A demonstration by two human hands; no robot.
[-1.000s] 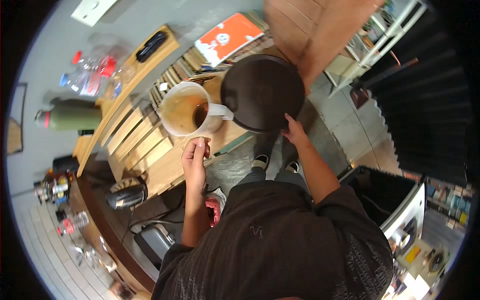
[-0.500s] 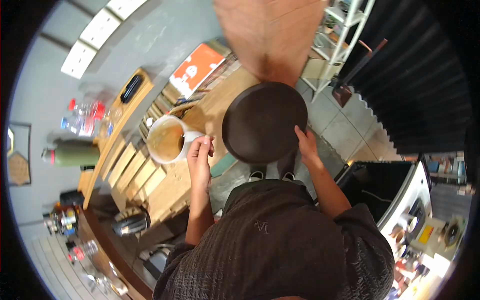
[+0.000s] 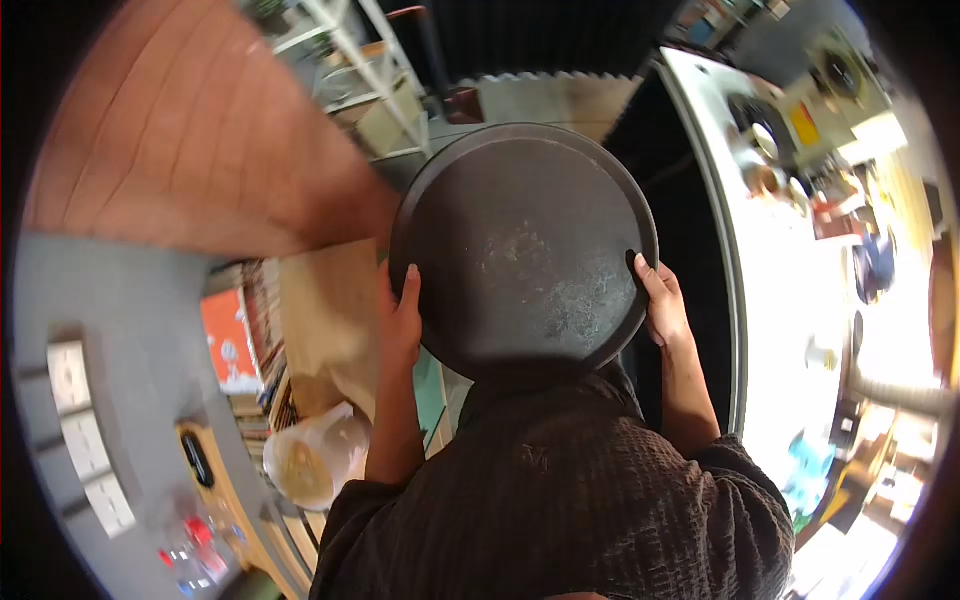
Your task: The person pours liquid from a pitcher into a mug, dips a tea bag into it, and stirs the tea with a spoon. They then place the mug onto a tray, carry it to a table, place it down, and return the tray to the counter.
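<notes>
A round dark serving tray point(image 3: 520, 245) with a raised rim is held in front of my body, its inner face toward me and marked by pale scuffs. My left hand point(image 3: 402, 318) grips the left rim, with the thumb on top and the other fingers mostly hidden behind it. On the opposite side my right hand point(image 3: 662, 300) clasps the right rim, thumb over the edge. Below and left of my left arm, a white container point(image 3: 305, 465) with yellowish-brown contents stands by the wooden table.
Books and an orange-red cover point(image 3: 232, 340) line the wooden table point(image 3: 325, 300). A wooden shelf point(image 3: 235, 505) carries blurred bottles. Ahead are a white rack point(image 3: 385, 85) and a dark corrugated curtain point(image 3: 560, 40). A bright white counter point(image 3: 775, 300) with kitchen items runs along the right.
My left hand has left the white container and now grips the tray's left rim. The tray's scuffed inner face now shows. My view has turned right, toward the counter.
</notes>
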